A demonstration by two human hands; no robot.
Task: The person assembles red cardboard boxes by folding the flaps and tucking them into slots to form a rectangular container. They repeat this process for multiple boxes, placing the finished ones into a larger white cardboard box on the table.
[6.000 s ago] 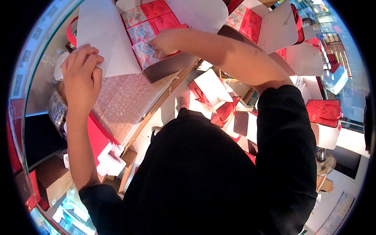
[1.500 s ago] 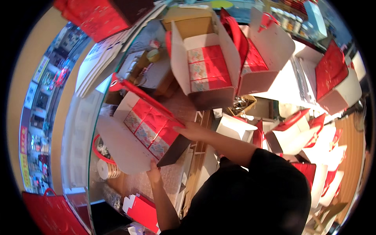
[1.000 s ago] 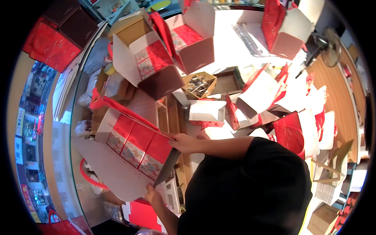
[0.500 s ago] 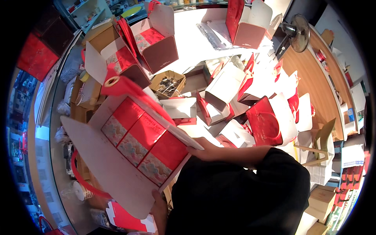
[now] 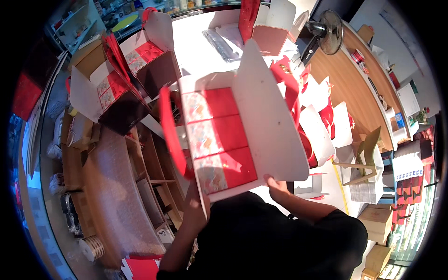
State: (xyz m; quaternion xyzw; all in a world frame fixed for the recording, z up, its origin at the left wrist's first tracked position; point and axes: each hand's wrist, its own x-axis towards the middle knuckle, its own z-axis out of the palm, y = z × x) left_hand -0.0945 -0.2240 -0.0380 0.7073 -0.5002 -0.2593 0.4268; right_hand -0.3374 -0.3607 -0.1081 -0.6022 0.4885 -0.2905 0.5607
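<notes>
An open gift box (image 5: pixel 268 121) with a white inside is held up in front of me, its lid flap standing out to the right. In it lie three red packets (image 5: pixel 231 130) with pale patterned ends, side by side. A red ribbon handle (image 5: pixel 169 130) hangs along the box's left side. My left hand (image 5: pixel 198 205) grips the near left corner; its fingers are partly hidden by the box. My right hand (image 5: pixel 277 187) pinches the near right edge, thumb on top beside the flap.
At the back left, two similar open boxes (image 5: pixel 154 70) hold red packets. Another box (image 5: pixel 269 39) stands at the back of the white table (image 5: pixel 198 39). To the right are more red-and-white boxes (image 5: pixel 317 133) and a fan (image 5: pixel 330 32). Wooden shelves (image 5: pixel 151 161) lie at left; a ribbon spool (image 5: pixel 91 248) sits nearer.
Both hands have moved the box to the right and turned it, so its flap has swung from the left side to the right. My view has shifted too.
</notes>
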